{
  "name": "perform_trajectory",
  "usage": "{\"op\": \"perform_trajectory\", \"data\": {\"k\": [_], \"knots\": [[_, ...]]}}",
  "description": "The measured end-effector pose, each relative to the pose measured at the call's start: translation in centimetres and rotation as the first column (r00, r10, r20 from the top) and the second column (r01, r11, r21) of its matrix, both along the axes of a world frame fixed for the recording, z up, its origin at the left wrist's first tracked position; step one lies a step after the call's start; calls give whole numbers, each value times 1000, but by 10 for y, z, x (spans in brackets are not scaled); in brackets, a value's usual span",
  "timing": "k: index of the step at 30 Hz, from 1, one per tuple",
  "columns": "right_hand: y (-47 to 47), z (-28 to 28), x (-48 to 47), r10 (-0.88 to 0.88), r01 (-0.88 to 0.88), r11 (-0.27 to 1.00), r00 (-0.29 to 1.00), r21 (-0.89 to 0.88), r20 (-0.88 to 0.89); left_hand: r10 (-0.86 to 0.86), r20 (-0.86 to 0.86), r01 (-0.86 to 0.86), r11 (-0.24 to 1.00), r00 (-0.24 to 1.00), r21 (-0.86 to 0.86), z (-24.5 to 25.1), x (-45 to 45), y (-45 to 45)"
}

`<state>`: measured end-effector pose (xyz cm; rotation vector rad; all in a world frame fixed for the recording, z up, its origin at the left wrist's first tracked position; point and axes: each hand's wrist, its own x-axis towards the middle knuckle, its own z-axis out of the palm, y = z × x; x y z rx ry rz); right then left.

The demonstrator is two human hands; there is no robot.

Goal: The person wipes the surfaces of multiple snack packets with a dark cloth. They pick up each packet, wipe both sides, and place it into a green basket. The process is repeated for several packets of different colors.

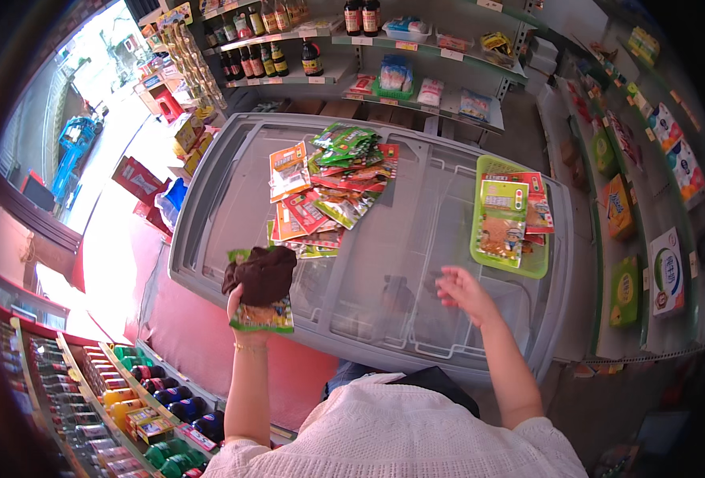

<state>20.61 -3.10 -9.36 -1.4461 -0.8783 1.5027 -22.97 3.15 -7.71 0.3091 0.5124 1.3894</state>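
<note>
A dark brown cloth and a green-edged snack packet are held together in my left hand, over the front left edge of a glass-topped chest freezer. My right hand holds nothing, its fingers apart above the glass. Just beyond it stands a light green plastic basket, with a green snack packet lying on red ones inside. A loose heap of red, white and green snack packets covers the back left of the freezer top.
Behind the freezer, shelves carry sauce bottles and bagged goods. Shelving with boxed goods stands at the right. Drink bottles fill racks at the lower left. Cartons sit beside the freezer's left side, near a bright doorway.
</note>
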Motion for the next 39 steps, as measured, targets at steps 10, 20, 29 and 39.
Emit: {"op": "perform_trajectory", "data": {"k": [10,20,29,39], "knots": [[254,61,-83,-40,-313,923,503,224,863,-388,-32,370,898,921,-239,-38,-47,167],[320,16,-132,367,-429,865,186,-261,912,-539,-7,482,758,842,-440,-42,-24,221],[311,13,-156,147,-435,898,142,-71,979,-565,-95,476,764,820,-436,-58,6,254],[344,50,-140,136,-529,841,15,-108,991,-558,300,620,764,774,-177,-45,-4,289]]}}
